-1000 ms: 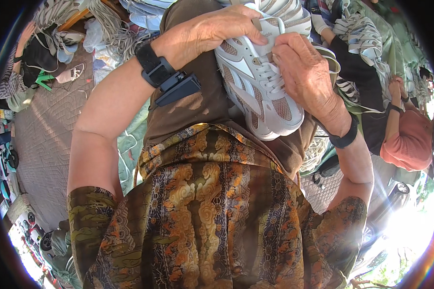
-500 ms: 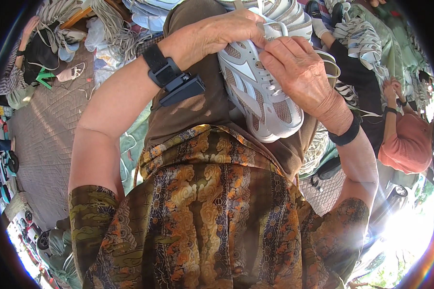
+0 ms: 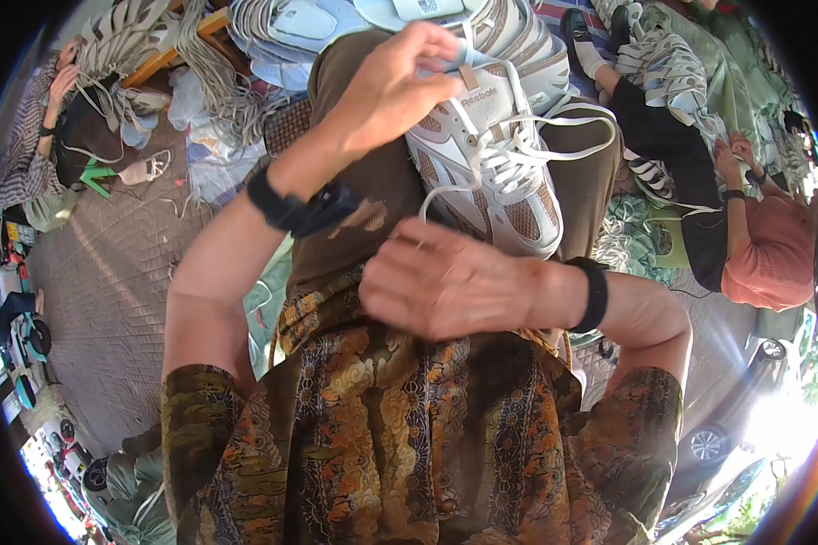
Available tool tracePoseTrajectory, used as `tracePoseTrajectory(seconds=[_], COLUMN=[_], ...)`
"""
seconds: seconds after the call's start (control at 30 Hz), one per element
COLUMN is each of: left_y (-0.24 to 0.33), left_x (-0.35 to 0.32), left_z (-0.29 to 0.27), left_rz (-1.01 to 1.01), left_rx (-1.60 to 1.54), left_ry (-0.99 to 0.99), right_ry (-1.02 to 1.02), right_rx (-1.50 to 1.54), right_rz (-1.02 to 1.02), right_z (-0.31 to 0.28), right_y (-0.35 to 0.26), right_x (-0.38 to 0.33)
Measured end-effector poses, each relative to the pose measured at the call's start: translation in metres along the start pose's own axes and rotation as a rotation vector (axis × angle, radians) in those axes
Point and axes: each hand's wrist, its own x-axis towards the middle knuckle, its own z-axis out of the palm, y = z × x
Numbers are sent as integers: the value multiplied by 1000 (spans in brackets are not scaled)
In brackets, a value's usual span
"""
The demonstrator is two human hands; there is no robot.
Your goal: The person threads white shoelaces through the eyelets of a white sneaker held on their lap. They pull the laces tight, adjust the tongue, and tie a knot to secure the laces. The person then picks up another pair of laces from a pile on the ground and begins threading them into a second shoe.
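A grey, white and brown mesh running shoe rests on my lap, its toe pointing toward me. White shoelace is threaded through its eyelets, and a loose loop curves out on the right. My left hand is beside the shoe's collar, fingers bent around a length of lace; the exact grip is partly hidden. Below the shoe, close to my patterned shirt, my right hand is closed on a lace that runs up to the eyelets. This hand is smeared by motion and its fingertips are hidden.
Stacked similar shoes lie just beyond my knees, with pale blue shoe parts to their left. Bundles of laces or straps hang farther left. One person sits at right, another at far left. Paving stretches out on the left.
My right hand has left the shoe's upper and moved down and left, drawing a lace toward me. My left hand has shifted left, uncovering the tongue and laces.
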Motion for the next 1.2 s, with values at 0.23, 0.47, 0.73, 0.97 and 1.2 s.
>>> tracePoseTrajectory(seconds=[0.23, 0.47, 0.73, 0.97, 1.2], left_y=[5, -14, -17, -7, -25], left_x=[-70, -65, -54, -59, -82], left_z=[17, 63, 67, 50, 7], left_rz=[58, 213, 353, 520, 456], left_rx=[335, 481, 625, 847, 959], left_ry=[-112, 217, 118, 96, 66], right_ry=[486, 324, 301, 254, 106], right_rx=[77, 223, 278, 575, 721], right_rz=[772, 957, 853, 1045, 1081], right_z=[-45, -25, -2, -1, -22], right_y=[20, 36, 67, 88, 93], right_x=[-84, -129, -146, -152, -143])
